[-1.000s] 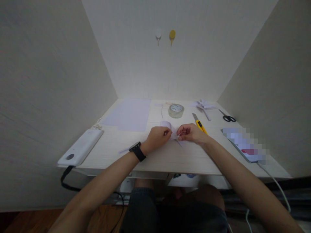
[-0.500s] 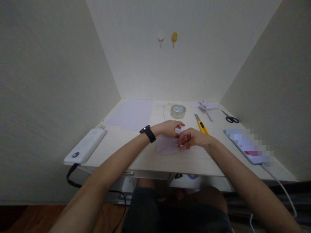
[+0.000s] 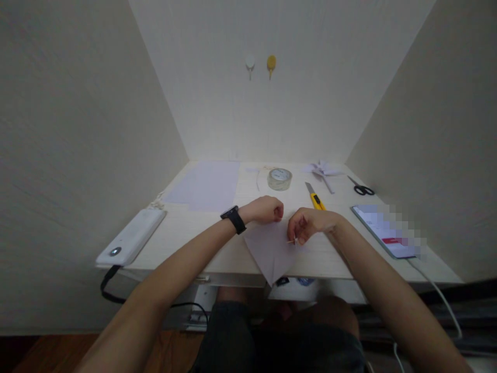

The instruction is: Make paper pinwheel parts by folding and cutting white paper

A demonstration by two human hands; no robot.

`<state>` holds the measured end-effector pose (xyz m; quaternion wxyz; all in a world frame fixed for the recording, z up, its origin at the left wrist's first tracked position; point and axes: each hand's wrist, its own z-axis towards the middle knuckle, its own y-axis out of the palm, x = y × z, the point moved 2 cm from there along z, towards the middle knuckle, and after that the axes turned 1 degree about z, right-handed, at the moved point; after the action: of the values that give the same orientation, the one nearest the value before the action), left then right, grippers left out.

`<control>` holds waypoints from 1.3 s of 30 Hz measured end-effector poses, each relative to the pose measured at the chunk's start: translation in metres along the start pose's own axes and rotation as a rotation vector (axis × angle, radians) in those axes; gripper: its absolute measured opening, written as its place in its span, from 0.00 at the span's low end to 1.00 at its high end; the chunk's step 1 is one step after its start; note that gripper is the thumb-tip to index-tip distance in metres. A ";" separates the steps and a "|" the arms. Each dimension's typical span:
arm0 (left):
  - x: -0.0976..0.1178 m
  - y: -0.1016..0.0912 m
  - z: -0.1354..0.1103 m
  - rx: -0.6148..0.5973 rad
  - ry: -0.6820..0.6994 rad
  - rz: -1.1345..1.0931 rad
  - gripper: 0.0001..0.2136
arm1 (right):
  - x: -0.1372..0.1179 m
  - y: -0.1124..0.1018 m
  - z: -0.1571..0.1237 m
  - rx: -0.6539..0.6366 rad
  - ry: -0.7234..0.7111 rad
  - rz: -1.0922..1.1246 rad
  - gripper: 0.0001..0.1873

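Observation:
A sheet of white paper (image 3: 269, 254) lies before me, one corner pointing at me and jutting over the desk's front edge. My left hand (image 3: 266, 209), with a black watch (image 3: 233, 217) on its wrist, is curled closed at the paper's far edge; its fingertips are hidden, so what they grip, if anything, is unclear. At the right side of the sheet, my right hand (image 3: 308, 226) pinches a small, thin, white stick-like piece (image 3: 292, 241), whose exact kind is too small to tell.
Beyond my hands stand a clear tape roll (image 3: 279, 180), a yellow utility knife (image 3: 316, 199) and a paper pinwheel (image 3: 323, 171). Scissors (image 3: 363, 190) and a phone (image 3: 382, 233) lie right. At left are more paper sheets (image 3: 209, 184) and a white power bank-like device (image 3: 132, 238).
The paper has turned and come towards me, its corner now past the desk edge. My left hand has drawn back from the right and its fingers have curled in.

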<state>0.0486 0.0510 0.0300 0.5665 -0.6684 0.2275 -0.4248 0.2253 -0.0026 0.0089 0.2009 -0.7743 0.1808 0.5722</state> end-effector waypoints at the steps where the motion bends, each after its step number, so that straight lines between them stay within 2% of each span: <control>1: 0.000 0.002 -0.004 0.012 0.007 0.004 0.07 | 0.000 0.000 0.000 0.000 -0.003 -0.003 0.16; 3: 0.001 0.003 -0.009 -0.001 0.023 0.014 0.09 | 0.000 0.000 0.000 -0.002 -0.010 -0.006 0.16; 7: 0.007 -0.003 -0.010 -0.092 0.042 0.096 0.20 | 0.000 -0.001 0.000 -0.013 0.001 0.009 0.16; 12: 0.021 -0.012 0.003 -0.234 0.053 0.188 0.18 | -0.001 0.000 -0.001 -0.022 0.018 0.013 0.17; 15: 0.031 -0.015 0.008 -0.246 0.051 0.174 0.17 | -0.003 0.000 -0.002 -0.018 0.017 -0.024 0.17; 20: 0.038 -0.013 0.000 -0.097 0.125 0.086 0.11 | -0.004 -0.001 -0.001 0.027 0.003 -0.067 0.17; 26: 0.020 0.002 -0.025 0.144 0.075 0.030 0.03 | -0.004 -0.003 0.000 0.136 -0.049 0.003 0.18; 29: 0.012 0.011 -0.038 0.260 0.063 -0.018 0.03 | -0.004 -0.005 -0.001 0.236 -0.067 0.040 0.19; 33: 0.013 0.018 -0.055 0.366 0.031 -0.013 0.05 | -0.004 -0.006 0.000 0.332 -0.094 0.097 0.18; 39: 0.019 0.022 -0.066 0.422 -0.058 -0.035 0.08 | -0.005 0.001 0.007 0.341 -0.138 0.169 0.17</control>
<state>0.0080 -0.0064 0.0147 0.6929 -0.5507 0.1053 -0.4533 0.2178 0.0009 0.0121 0.2923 -0.6701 0.3251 0.5999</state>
